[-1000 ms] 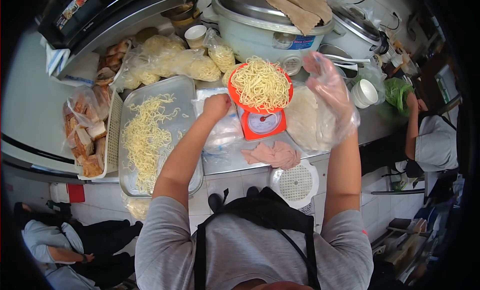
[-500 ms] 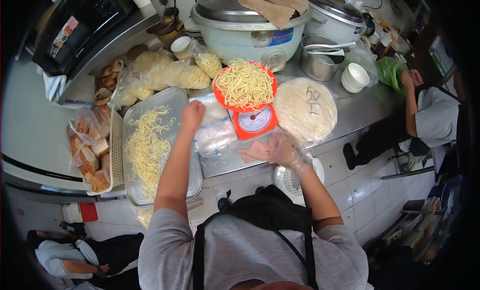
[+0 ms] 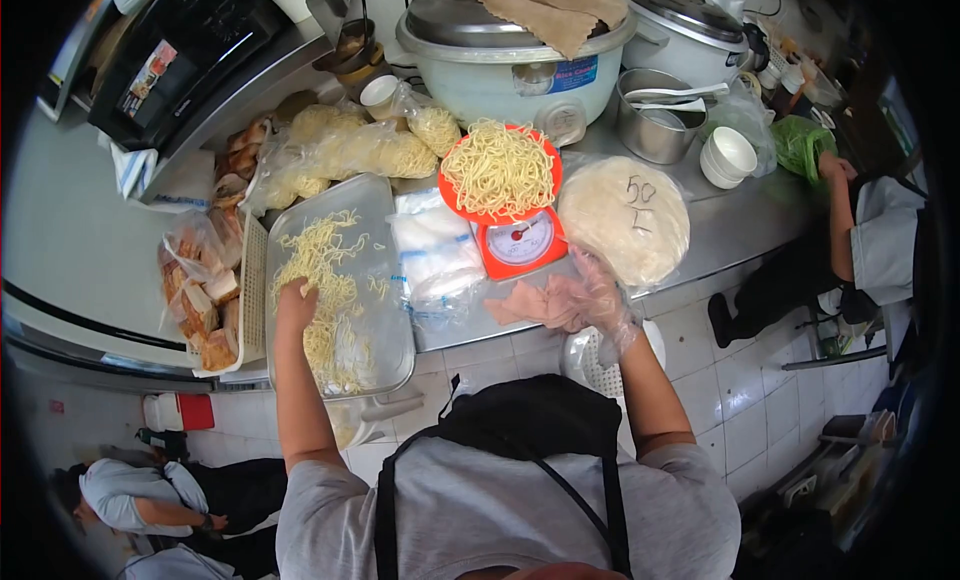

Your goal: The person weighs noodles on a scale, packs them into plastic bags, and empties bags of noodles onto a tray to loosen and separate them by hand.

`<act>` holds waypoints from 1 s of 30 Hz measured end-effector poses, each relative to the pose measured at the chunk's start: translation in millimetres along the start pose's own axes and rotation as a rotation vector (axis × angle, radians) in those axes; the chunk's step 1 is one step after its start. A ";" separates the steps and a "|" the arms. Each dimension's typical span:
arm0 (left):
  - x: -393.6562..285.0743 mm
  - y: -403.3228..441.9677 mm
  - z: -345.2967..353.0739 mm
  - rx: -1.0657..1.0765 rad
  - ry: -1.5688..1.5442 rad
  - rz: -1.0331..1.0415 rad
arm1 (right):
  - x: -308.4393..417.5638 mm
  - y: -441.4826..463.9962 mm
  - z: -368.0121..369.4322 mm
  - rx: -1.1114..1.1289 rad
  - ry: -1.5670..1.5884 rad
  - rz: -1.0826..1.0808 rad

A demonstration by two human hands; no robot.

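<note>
My bare left hand (image 3: 297, 302) is down at the noodles (image 3: 335, 325) on the left side of a metal tray (image 3: 395, 330); its fingertips are too small to make out. In a clear plastic glove, my right hand (image 3: 597, 292) rests by the pink cloth (image 3: 535, 302), below the scale, and its fingers look spread. A heap of noodles (image 3: 500, 168) lies on the red plate (image 3: 447, 193) of the red scale (image 3: 520, 242). Right of the scale sits a round wrapped stack (image 3: 625, 220) marked "50". Plastic bags (image 3: 435, 250) lie between tray and scale.
Behind the scale stands a large rice cooker (image 3: 480, 75). Bagged noodles (image 3: 350, 145) lie behind the tray, and a basket of meat (image 3: 250, 300) stands left of it. A metal pot (image 3: 655, 130) and white bowls (image 3: 728, 155) are at the right. Co-workers stand on both sides.
My left hand has moved left and down from beside the scale to the tray noodles. My right hand has come down from the right of the scale to the pink cloth.
</note>
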State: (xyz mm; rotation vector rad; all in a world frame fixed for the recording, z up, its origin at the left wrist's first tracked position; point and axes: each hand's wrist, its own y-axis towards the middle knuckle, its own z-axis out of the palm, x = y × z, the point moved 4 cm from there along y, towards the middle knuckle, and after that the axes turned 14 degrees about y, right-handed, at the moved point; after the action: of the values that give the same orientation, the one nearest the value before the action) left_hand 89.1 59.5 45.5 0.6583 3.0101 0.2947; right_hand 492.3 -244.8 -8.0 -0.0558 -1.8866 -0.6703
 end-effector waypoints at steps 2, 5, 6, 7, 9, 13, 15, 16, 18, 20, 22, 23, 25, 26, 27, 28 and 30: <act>-31.2 7.8 -21.7 -0.016 -0.096 0.005 | -17.2 -2.6 -0.6 -0.077 0.112 0.130; -82.2 26.8 -48.4 -0.068 -0.319 0.060 | 22.7 4.1 -21.0 -0.063 0.154 0.103; -100.6 34.7 -55.6 -0.106 -0.402 0.103 | 36.4 8.3 -26.0 -0.077 0.239 0.115; -119.6 42.9 -61.9 -0.144 -0.486 0.145 | 51.3 14.8 -27.2 -0.090 0.323 0.126; -162.4 63.6 -67.9 -0.109 -0.694 0.211 | 80.4 32.0 -31.1 -0.058 0.254 0.087; -256.8 106.2 -75.6 -0.067 -0.803 0.447 | 48.1 78.5 -11.5 0.042 -0.200 -0.103; -291.7 129.0 -58.2 0.027 -0.767 0.494 | 96.7 94.7 -4.6 0.075 -0.251 -0.113; -306.3 128.7 -53.2 0.114 -0.831 0.440 | 96.6 105.9 4.4 0.057 -0.301 -0.161; -334.3 126.9 -42.7 0.292 -0.954 0.331 | 89.3 128.5 15.9 0.039 -0.426 -0.171; -347.0 120.8 -39.3 0.224 -0.881 0.391 | 93.4 142.8 25.5 0.064 -0.589 -0.013; -354.1 109.3 -38.0 0.128 -0.784 0.421 | 90.5 151.8 29.4 0.070 -0.690 0.133; -355.3 101.1 -37.7 0.066 -0.724 0.418 | 84.9 155.9 31.4 0.058 -0.703 0.157; -355.8 91.9 -33.6 0.019 -0.692 0.382 | 82.6 160.8 31.3 0.025 -0.654 0.220; -354.4 89.1 -31.7 0.020 -0.748 0.288 | 83.4 162.1 30.0 0.003 -0.593 0.259; -354.5 83.4 -38.5 0.021 -0.802 0.192 | 85.2 163.7 28.4 -0.018 -0.532 0.297; -351.3 81.3 -40.6 0.022 -0.853 0.094 | 86.3 166.6 29.2 -0.009 -0.503 0.297; -345.6 92.3 -20.4 0.191 -1.002 0.154 | 88.8 174.6 30.0 0.014 -0.449 0.292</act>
State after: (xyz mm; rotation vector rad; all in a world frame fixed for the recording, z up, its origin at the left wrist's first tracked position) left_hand 439.1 -6.2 85.0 0.7495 2.0379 -0.2614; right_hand 489.6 -107.6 135.0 -0.4995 -2.2497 -0.4675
